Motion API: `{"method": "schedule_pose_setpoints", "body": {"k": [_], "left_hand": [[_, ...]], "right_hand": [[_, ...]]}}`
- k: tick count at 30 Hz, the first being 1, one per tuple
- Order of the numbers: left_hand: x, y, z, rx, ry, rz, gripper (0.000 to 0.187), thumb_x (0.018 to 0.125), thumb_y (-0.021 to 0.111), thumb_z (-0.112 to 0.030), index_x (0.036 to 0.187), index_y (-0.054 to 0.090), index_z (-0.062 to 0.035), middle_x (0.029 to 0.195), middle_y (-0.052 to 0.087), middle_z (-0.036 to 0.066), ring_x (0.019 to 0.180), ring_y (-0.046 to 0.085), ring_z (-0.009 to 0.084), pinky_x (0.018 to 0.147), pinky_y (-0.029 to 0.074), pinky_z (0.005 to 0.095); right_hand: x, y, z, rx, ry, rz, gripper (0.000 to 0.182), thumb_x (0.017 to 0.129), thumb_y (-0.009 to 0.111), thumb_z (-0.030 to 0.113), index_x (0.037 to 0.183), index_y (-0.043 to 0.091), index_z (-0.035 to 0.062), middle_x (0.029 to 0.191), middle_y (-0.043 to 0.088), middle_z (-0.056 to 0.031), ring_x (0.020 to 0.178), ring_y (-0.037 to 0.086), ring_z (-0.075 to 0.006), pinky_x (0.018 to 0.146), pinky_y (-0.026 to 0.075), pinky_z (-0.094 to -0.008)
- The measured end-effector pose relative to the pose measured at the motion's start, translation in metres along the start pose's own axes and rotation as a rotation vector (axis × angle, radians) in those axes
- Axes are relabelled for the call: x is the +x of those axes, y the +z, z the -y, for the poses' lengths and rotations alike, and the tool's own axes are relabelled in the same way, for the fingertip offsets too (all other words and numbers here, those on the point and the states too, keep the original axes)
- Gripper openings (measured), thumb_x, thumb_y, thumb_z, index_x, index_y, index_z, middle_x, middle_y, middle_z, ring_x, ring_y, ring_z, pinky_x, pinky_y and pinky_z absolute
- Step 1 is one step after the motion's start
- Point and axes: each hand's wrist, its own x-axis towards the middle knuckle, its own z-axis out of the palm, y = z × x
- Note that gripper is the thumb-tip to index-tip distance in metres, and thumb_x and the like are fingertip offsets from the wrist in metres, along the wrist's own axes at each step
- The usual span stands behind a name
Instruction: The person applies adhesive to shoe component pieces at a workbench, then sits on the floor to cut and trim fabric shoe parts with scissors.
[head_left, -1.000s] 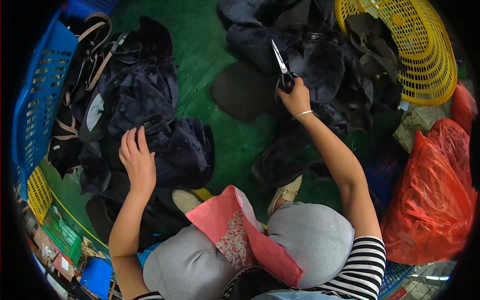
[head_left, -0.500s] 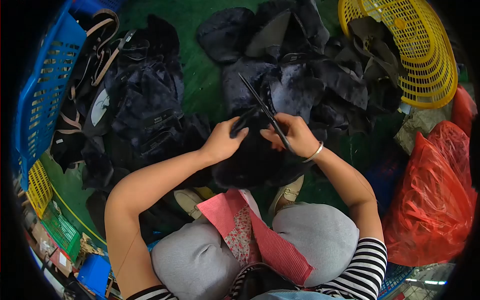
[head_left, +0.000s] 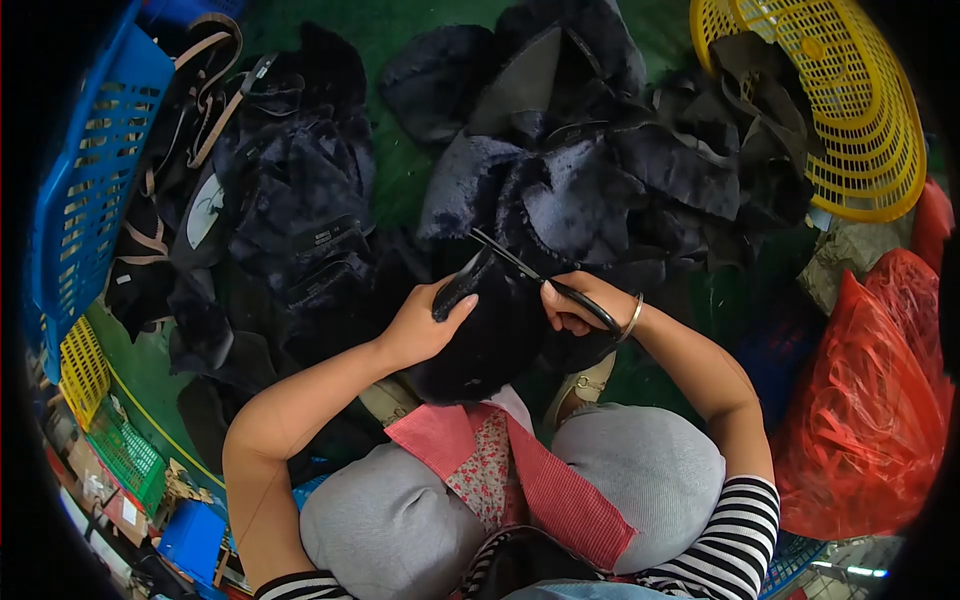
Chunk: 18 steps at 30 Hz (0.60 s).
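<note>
Scissors with black handles [head_left: 583,303] are in my right hand [head_left: 590,305], fingers closed round the loops. Their blades point up and left, reaching the edge of a dark furry piece [head_left: 480,350]. My left hand [head_left: 425,325] pinches that piece by a folded upper edge, thumb on top. The rest of the piece hangs down between my knees, nearly black, so its outline is hard to make out. Just beyond my hands lies a heap of dark blue-black furry pieces [head_left: 580,200], some with their grey backing showing.
Another pile of dark furry pieces [head_left: 300,200] lies to the left, with straps [head_left: 215,125] beside it. A blue plastic basket [head_left: 100,170] stands at far left. At right are yellow baskets [head_left: 870,150] and a red plastic bag [head_left: 860,420]. The floor [head_left: 395,180] is green.
My right hand has moved down slightly and the scissors have turned, their tips now lower at the piece's edge. My left hand has shifted a little down and left with the furry piece.
</note>
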Motion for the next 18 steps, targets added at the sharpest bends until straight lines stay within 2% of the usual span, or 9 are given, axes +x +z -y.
{"method": "schedule_pose_setpoints", "body": {"k": [2, 6, 10, 12, 13, 15, 16, 17, 18], "left_hand": [[-0.003, 0.005, 0.004, -0.042, 0.128, -0.031, 0.027, 0.09, 0.053, -0.017, 0.109, 0.055, 0.0018, 0.069, 0.058, 0.012, 0.062, 0.049, 0.0136, 0.063, 0.043, 0.0295], [-0.024, -0.011, -0.004, 0.074, 0.005, 0.094, 0.026, 0.09, 0.052, -0.017, 0.108, 0.054, 0.002, 0.067, 0.056, 0.014, 0.058, 0.048, 0.0181, 0.06, 0.042, 0.0307], [-0.036, -0.009, 0.01, 0.096, -0.014, 0.108, 0.025, 0.089, 0.053, -0.016, 0.106, 0.055, 0.0032, 0.067, 0.056, 0.017, 0.056, 0.05, 0.0233, 0.058, 0.042, 0.0327], [-0.039, -0.015, 0.01, 0.105, 0.02, 0.113, 0.025, 0.089, 0.054, -0.015, 0.106, 0.055, 0.0037, 0.068, 0.057, 0.018, 0.056, 0.052, 0.0247, 0.057, 0.043, 0.0331], [-0.042, -0.021, 0.005, 0.171, 0.005, 0.119, 0.025, 0.088, 0.054, -0.014, 0.106, 0.055, 0.0035, 0.07, 0.058, 0.019, 0.058, 0.054, 0.0263, 0.058, 0.043, 0.0328], [-0.045, -0.026, 0.001, 0.235, -0.019, 0.129, 0.024, 0.088, 0.054, -0.013, 0.106, 0.055, 0.0032, 0.072, 0.059, 0.02, 0.06, 0.057, 0.028, 0.058, 0.044, 0.0326], [-0.046, -0.027, 0.001, 0.235, -0.04, 0.116, 0.027, 0.088, 0.055, -0.015, 0.108, 0.056, 0.0042, 0.078, 0.061, 0.02, 0.067, 0.06, 0.0289, 0.063, 0.046, 0.0323], [-0.046, -0.028, 0.001, 0.235, -0.06, 0.103, 0.031, 0.088, 0.056, -0.017, 0.109, 0.056, 0.0052, 0.083, 0.063, 0.021, 0.074, 0.063, 0.0298, 0.067, 0.048, 0.032], [-0.046, -0.024, 0.001, 0.235, -0.065, 0.104, 0.031, 0.088, 0.056, -0.017, 0.109, 0.056, 0.0052, 0.083, 0.063, 0.021, 0.074, 0.063, 0.0298, 0.067, 0.048, 0.032]], "right_hand": [[0.003, 0.003, -0.008, 0.125, 0.004, 0.059, 0.064, 0.081, 0.051, 0.066, 0.075, 0.055, 0.0025, 0.061, 0.048, -0.0005, 0.045, 0.04, -0.0072, 0.041, 0.03, -0.0211], [-0.003, 0.008, -0.011, -0.017, -0.036, 0.099, 0.061, 0.082, 0.05, 0.065, 0.074, 0.053, 0.0043, 0.06, 0.047, -0.0002, 0.046, 0.039, -0.0067, 0.041, 0.029, -0.022], [-0.001, 0.022, -0.021, 0.072, 0.066, 0.19, 0.063, 0.082, 0.049, 0.066, 0.074, 0.053, 0.0038, 0.062, 0.048, -0.0009, 0.049, 0.041, -0.0073, 0.043, 0.031, -0.0224], [-0.002, 0.027, -0.015, -0.069, 0.035, 0.13, 0.055, 0.087, 0.049, 0.058, 0.077, 0.051, 0.0045, 0.058, 0.039, 0.0017, 0.047, 0.035, -0.0057, 0.043, 0.027, -0.0216], [-0.001, 0.026, -0.02, -0.072, 0.036, 0.128, 0.055, 0.087, 0.049, 0.058, 0.077, 0.051, 0.0045, 0.058, 0.039, 0.0017, 0.047, 0.035, -0.0057, 0.043, 0.027, -0.0216], [0.003, 0.027, -0.032, -0.243, -0.192, 0.103, 0.056, 0.087, 0.046, 0.06, 0.083, 0.051, 0.0044, 0.064, 0.044, 0.0004, 0.052, 0.039, -0.0071, 0.047, 0.032, -0.023], [0.002, 0.028, -0.032, -0.239, -0.191, 0.109, 0.056, 0.087, 0.046, 0.06, 0.083, 0.051, 0.0044, 0.064, 0.044, 0.0004, 0.052, 0.039, -0.0071, 0.047, 0.032, -0.023], [-0.001, 0.029, -0.029, -0.118, -0.098, 0.178, 0.057, 0.087, 0.045, 0.061, 0.085, 0.05, 0.0044, 0.067, 0.046, -0.0007, 0.055, 0.042, -0.008, 0.049, 0.034, -0.0237], [-0.003, 0.029, -0.025, 0.003, -0.003, 0.244, 0.058, 0.087, 0.043, 0.062, 0.087, 0.05, 0.0043, 0.07, 0.049, -0.0017, 0.058, 0.044, -0.0089, 0.051, 0.035, -0.0244]]}}
